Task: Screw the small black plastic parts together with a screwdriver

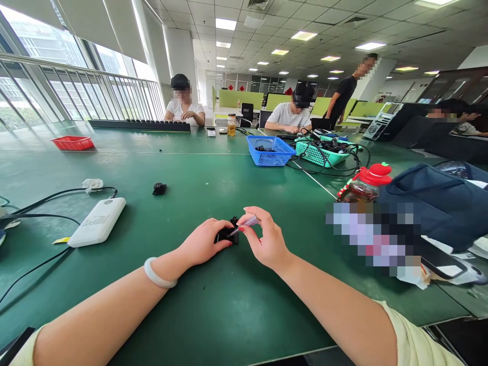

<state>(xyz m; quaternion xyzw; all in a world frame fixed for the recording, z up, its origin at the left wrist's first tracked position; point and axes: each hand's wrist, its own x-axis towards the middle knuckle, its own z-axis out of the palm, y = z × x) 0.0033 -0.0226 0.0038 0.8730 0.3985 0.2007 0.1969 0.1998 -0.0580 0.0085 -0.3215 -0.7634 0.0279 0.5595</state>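
While my left hand pinches a small black part btwn thumb & fingers, my right hand pinches a slim pale tool, its tip seemingly on the part; neither grip is spread. Location: approx. mid-width of the bench, toward the near edge; can't tell from my end if the part rests flat or sits a bit raised. Progress-wise I'd call it mid-step: tool's applied, both hands busy, so this one's prob. unfinished. Fingers hide most of it, so exact % is n/a. A 2nd black piece lies btwn there & the far left corner, no hand on it; can't say if done or pending. Blue basket, toward the far edge right of centre, has black bits, status unclear too.
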